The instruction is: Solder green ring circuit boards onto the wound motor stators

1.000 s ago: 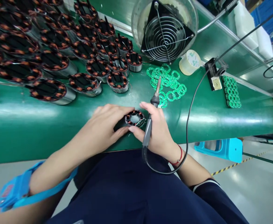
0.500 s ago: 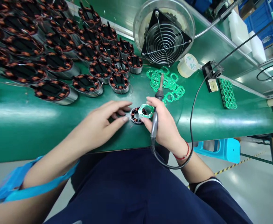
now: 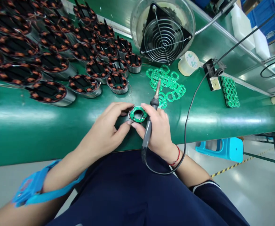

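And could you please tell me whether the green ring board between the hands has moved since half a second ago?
Yes: judged against the fan, the green ring board has shifted left in the view and slightly farther away.

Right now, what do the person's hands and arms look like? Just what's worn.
Left hand: no glove; a bright blue strap with a boxy blue case circles the forearm. Right hand: no glove; thin red bracelet at the wrist, white-edged navy sleeve higher up. Left sleeve isn't visible.
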Motion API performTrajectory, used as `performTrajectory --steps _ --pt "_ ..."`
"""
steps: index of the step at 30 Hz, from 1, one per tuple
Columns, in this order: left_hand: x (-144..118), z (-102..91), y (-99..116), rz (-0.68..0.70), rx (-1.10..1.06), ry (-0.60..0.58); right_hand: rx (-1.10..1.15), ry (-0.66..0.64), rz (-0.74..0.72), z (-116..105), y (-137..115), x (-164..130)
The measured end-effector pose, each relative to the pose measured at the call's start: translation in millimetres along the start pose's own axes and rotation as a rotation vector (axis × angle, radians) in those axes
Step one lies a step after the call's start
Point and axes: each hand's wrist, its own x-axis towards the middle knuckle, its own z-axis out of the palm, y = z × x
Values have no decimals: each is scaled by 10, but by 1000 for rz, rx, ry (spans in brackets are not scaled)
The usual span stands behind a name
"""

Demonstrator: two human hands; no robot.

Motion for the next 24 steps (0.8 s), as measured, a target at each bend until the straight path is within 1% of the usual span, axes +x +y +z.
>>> performTrajectory --steps 2,4,7,9,12,13,15,17,20,22,24 --pt "6 34 48 44 61 15 70 0 -52 0 31 -45" --pt "16 81 88 79 133 17 114 10 -74 9 64 -67" --pt "27 122 122 106 238 44 160 28 -43 63 106 -68" --pt "28 101 136 119 304 43 216 63 -23 124 127 -67" --pt "22 9 157 135 366 -36 352 151 7 219 153 -81" --pt "18 -27 162 129 375 -73 393 154 17 241 159 -87" --pt "5 -88 159 102 374 -148 447 117 25 257 166 -90" --pt "-15 -130 131 77 356 -210 441 61 25 234 158 -80" --pt "-44 -173 51 73 315 -258 298 15 41 166 113 -51" --pt "-50 -202 2 89 286 -278 208 6 53 134 75 -39" --pt "-40 -224 -17 121 263 -313 191 26 57 129 50 -43"
